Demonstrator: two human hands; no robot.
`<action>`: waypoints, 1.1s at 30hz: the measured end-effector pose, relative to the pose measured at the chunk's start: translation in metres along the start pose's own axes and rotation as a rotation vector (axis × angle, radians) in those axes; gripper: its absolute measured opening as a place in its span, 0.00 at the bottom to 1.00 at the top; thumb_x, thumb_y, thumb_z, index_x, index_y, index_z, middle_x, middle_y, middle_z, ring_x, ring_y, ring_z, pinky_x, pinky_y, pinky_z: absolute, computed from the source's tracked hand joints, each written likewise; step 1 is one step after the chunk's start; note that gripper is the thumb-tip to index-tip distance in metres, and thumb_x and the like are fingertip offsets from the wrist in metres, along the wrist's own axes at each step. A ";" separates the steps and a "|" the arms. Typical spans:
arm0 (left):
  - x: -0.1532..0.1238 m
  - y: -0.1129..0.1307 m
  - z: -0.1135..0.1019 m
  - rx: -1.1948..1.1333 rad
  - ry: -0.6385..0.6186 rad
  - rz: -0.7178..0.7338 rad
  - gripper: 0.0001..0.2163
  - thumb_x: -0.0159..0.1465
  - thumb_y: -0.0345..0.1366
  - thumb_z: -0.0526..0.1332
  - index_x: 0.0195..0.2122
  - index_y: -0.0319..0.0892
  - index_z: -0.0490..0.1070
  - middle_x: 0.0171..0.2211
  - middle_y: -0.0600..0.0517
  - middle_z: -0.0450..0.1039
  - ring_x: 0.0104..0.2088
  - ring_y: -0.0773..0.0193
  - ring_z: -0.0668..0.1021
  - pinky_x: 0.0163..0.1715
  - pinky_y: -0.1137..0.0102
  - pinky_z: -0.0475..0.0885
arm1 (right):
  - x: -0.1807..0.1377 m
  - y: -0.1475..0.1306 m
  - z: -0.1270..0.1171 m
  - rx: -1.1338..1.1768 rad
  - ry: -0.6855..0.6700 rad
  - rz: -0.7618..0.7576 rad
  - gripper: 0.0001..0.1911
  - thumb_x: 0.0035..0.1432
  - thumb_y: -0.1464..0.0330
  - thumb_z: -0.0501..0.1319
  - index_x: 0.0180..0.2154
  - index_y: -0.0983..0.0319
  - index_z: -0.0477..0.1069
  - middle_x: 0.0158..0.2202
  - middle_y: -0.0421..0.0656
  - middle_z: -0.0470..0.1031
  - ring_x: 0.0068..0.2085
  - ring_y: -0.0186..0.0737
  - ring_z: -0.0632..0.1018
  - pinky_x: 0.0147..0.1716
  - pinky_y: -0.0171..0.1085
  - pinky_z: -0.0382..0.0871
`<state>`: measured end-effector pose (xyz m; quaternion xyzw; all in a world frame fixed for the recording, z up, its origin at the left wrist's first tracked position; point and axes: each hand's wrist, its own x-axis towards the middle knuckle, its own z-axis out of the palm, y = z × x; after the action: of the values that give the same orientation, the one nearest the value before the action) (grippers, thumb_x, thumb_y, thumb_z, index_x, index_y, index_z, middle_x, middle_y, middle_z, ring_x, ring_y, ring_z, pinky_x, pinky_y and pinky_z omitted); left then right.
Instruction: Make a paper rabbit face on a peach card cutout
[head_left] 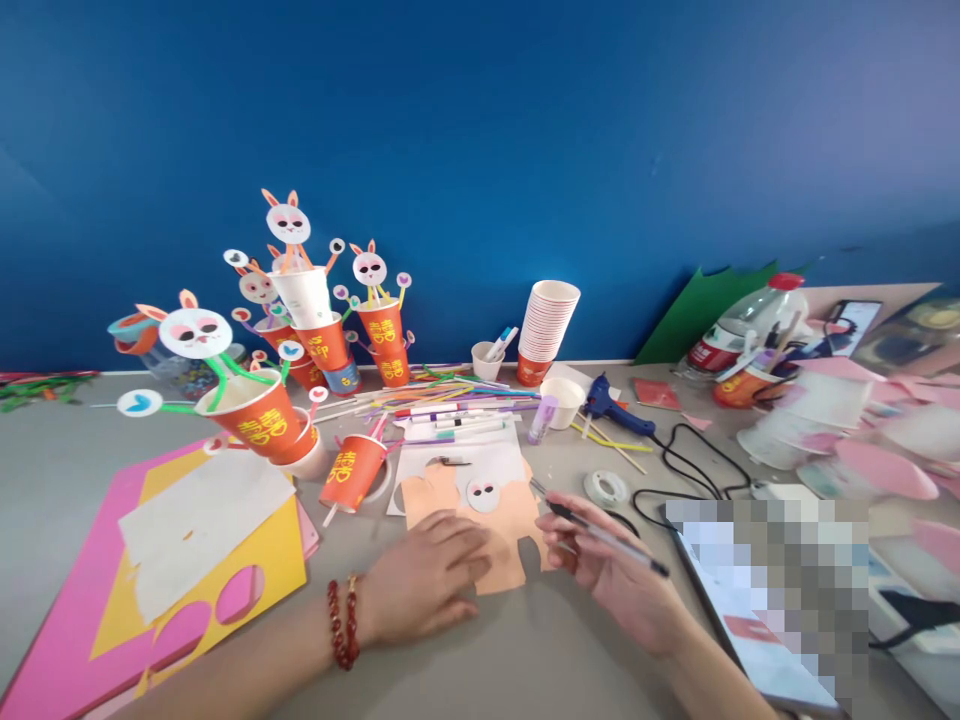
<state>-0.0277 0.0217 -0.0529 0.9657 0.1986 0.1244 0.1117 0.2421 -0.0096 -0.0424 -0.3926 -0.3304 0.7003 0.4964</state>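
My left hand (429, 585) lies flat with fingers stretched out on a peach-coloured paper sheet (510, 520) on the grey table (525, 660). A red bead bracelet (343, 622) circles that wrist. My right hand (600, 570) is closed around a black pen (600, 532), whose tip points up and left over the peach paper. A small round white bunny face (483, 493) rests on the paper just beyond both hands. A white sheet (457, 462) lies under the peach one.
Orange paper cups with bunny faces on straws (300, 330) stand at the back left. Pink and yellow sheets (172, 580) lie left. Coloured straws and markers (450, 400), a cup stack (546, 330), a blue glue gun (604, 400), a tape roll (606, 488) and a bottle (750, 320) fill the back.
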 end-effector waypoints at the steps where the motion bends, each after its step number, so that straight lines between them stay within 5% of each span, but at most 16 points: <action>1: -0.002 0.000 0.002 -0.007 -0.026 -0.002 0.22 0.67 0.44 0.56 0.60 0.43 0.60 0.59 0.44 0.65 0.59 0.53 0.66 0.61 0.54 0.57 | 0.001 0.002 0.003 0.004 -0.020 -0.014 0.21 0.51 0.62 0.68 0.48 0.56 0.72 0.40 0.47 0.77 0.35 0.41 0.76 0.38 0.42 0.70; 8: -0.005 -0.006 0.004 -0.017 -0.090 -0.013 0.24 0.67 0.48 0.55 0.62 0.45 0.58 0.63 0.44 0.61 0.61 0.51 0.64 0.62 0.51 0.54 | 0.009 0.023 0.010 -0.497 0.047 -0.051 0.11 0.61 0.60 0.58 0.36 0.60 0.71 0.20 0.37 0.68 0.22 0.35 0.66 0.22 0.33 0.59; 13: -0.011 -0.013 -0.004 -0.106 -0.035 0.040 0.18 0.65 0.43 0.59 0.56 0.50 0.65 0.63 0.46 0.61 0.61 0.51 0.66 0.61 0.51 0.58 | 0.008 0.029 0.005 -0.733 0.028 -0.119 0.06 0.56 0.66 0.59 0.36 0.60 0.71 0.26 0.41 0.74 0.25 0.37 0.71 0.24 0.34 0.62; 20: -0.017 -0.027 -0.013 -0.230 0.052 0.013 0.18 0.60 0.26 0.54 0.51 0.46 0.68 0.54 0.46 0.70 0.54 0.58 0.72 0.59 0.57 0.64 | -0.001 0.030 0.012 -0.812 -0.004 -0.240 0.05 0.59 0.71 0.53 0.33 0.59 0.67 0.21 0.37 0.70 0.23 0.36 0.70 0.23 0.33 0.61; 27: -0.017 -0.033 -0.011 -0.196 0.023 0.062 0.16 0.62 0.27 0.54 0.49 0.44 0.69 0.52 0.45 0.72 0.54 0.55 0.72 0.57 0.56 0.65 | 0.010 0.038 0.046 -1.019 -0.064 -0.307 0.04 0.52 0.73 0.57 0.26 0.59 0.65 0.22 0.37 0.70 0.22 0.33 0.69 0.22 0.31 0.61; 33: -0.016 -0.035 -0.009 -0.157 0.028 0.097 0.13 0.63 0.29 0.54 0.47 0.43 0.70 0.52 0.43 0.71 0.53 0.54 0.71 0.56 0.55 0.66 | 0.018 0.042 0.047 -1.043 -0.138 -0.481 0.07 0.53 0.75 0.55 0.26 0.59 0.65 0.22 0.37 0.73 0.24 0.34 0.72 0.26 0.32 0.62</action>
<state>-0.0569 0.0482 -0.0568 0.9606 0.1430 0.1583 0.1781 0.1788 -0.0078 -0.0596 -0.4526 -0.7435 0.3361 0.3597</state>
